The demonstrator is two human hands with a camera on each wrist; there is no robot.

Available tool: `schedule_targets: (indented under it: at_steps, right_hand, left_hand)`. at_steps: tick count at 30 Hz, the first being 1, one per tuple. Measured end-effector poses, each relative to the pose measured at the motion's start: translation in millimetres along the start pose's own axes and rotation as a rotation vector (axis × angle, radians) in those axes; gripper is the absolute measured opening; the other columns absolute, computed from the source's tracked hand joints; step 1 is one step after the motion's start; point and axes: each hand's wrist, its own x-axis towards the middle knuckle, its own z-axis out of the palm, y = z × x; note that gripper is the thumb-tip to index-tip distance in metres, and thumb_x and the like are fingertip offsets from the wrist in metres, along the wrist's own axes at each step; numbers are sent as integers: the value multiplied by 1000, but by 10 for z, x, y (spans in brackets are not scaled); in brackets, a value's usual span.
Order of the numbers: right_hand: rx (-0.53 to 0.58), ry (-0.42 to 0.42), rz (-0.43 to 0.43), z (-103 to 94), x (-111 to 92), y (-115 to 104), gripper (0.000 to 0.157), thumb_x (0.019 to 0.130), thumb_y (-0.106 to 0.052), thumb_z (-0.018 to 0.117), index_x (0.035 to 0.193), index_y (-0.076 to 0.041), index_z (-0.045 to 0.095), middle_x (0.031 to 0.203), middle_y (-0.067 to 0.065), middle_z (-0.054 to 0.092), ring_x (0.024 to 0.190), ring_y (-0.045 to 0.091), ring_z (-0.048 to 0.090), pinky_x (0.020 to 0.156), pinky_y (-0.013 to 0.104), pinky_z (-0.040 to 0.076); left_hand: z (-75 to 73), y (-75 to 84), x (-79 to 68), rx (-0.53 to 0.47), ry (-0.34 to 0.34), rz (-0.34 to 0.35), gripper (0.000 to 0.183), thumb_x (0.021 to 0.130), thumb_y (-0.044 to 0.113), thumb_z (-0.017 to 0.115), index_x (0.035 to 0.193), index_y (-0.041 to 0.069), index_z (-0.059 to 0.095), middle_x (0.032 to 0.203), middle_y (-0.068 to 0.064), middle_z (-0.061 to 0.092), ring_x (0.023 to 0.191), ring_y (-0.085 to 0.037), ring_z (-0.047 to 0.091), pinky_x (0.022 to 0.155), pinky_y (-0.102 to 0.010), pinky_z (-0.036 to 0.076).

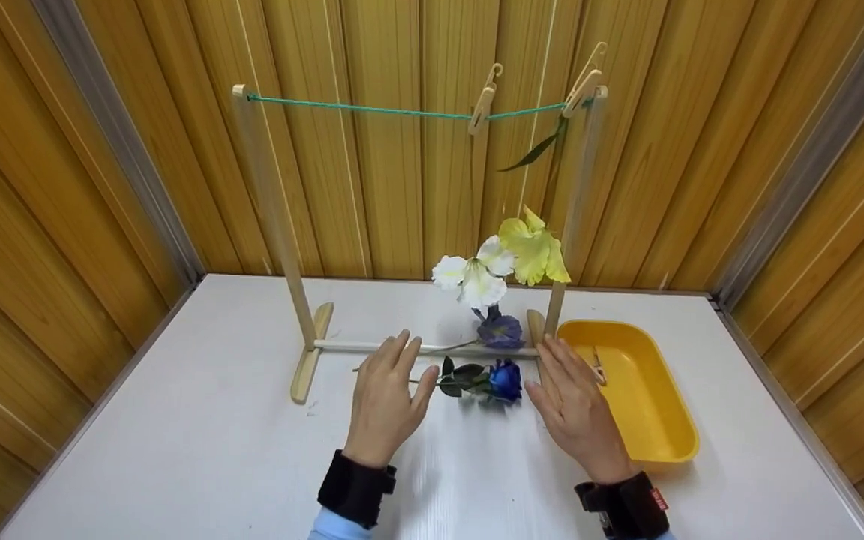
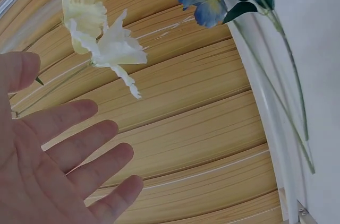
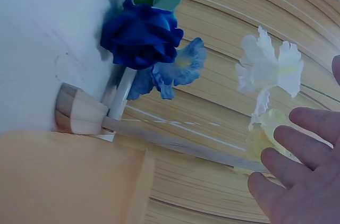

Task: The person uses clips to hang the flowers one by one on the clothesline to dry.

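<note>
Over the middle of the white bench point(image 1: 169, 427), both hands are bare of any load: the left hand point(image 1: 385, 401) has its fingers straight and spread, thumb well apart; the right hand point(image 1: 574, 409) has its fingers extended with narrow gaps. Whether either touches the stand below cannot be told from the head view. Between the hands lies a blue rose point(image 1: 503, 381), bloom toward the bench's right edge, stem toward the left. Just beyond it, on the side of the far edge, rests a blue-violet iris-like flower point(image 1: 501, 331), its stem laid across the white crossbar point(image 1: 372, 346). Both appear artificial and should prove light, with soft petals that crease under pressure and thin, fairly stiff stems, perhaps a little slippery. The sound hold is a fingertip pinch on the bare stem below the leaves point(image 1: 467, 373), clear of the bloom. Farther out, a white flower point(image 1: 477, 281) and a yellow flower point(image 1: 533, 247) hang head-down from two clothespins on a green cord point(image 1: 372, 109) strung between the stand's posts. Toward the bench's right edge sits a yellow tray point(image 1: 679, 420), with a clothespin point(image 1: 598, 367) inside by its left wall.
</note>
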Motion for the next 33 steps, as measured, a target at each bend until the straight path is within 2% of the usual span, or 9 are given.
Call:
schedule_targets:
  at_steps: [9, 15, 19, 22, 23, 33]
  right_hand:
    - [-9, -47, 42, 42, -92, 41, 59, 98, -21, 71, 148, 3, 52, 157, 22, 45, 147, 45, 38, 128, 31, 8]
    - [-14, -76, 53, 57, -102, 84, 60, 99, -23, 70, 150, 2, 50, 158, 23, 43, 148, 45, 36, 126, 25, 3]
    - [-24, -125, 88, 48, -103, 98, 61, 100, -26, 68, 150, 3, 49, 160, 22, 41, 150, 43, 33, 128, 39, 9]
    - [-33, -164, 115, 28, -99, 96, 60, 102, -28, 66, 149, 3, 49, 161, 22, 39, 151, 43, 31, 125, 56, 17]
    - [-35, -173, 123, 24, -95, 96, 59, 102, -29, 66, 149, 3, 50, 161, 22, 39, 151, 43, 30, 124, 58, 18]
    - [-76, -189, 130, -19, -94, 134, 55, 103, -25, 63, 147, 7, 51, 158, 27, 42, 150, 45, 33, 122, 62, 21]
  left_hand:
    - [164, 51, -124, 74, -140, -22, 53, 105, 44, 54, 140, 4, 63, 149, -18, 57, 139, -38, 51, 113, -57, 39]
    - [248, 107, -156, 76, -189, -11, 54, 105, 43, 54, 142, 5, 61, 151, -17, 55, 141, -37, 49, 114, -56, 38]
    - [297, 130, -169, 94, -208, 0, 54, 106, 45, 52, 143, 6, 61, 151, -16, 54, 141, -36, 49, 114, -55, 39]
    - [329, 155, -181, 115, -221, 12, 54, 106, 45, 51, 143, 7, 61, 151, -15, 55, 141, -36, 49, 114, -55, 40]
    - [338, 166, -184, 117, -225, 14, 54, 106, 45, 51, 142, 7, 62, 151, -15, 55, 141, -36, 49, 114, -55, 40]
    - [432, 339, -234, 108, -293, 41, 54, 107, 47, 47, 144, 10, 61, 153, -14, 54, 143, -34, 48, 115, -55, 39]
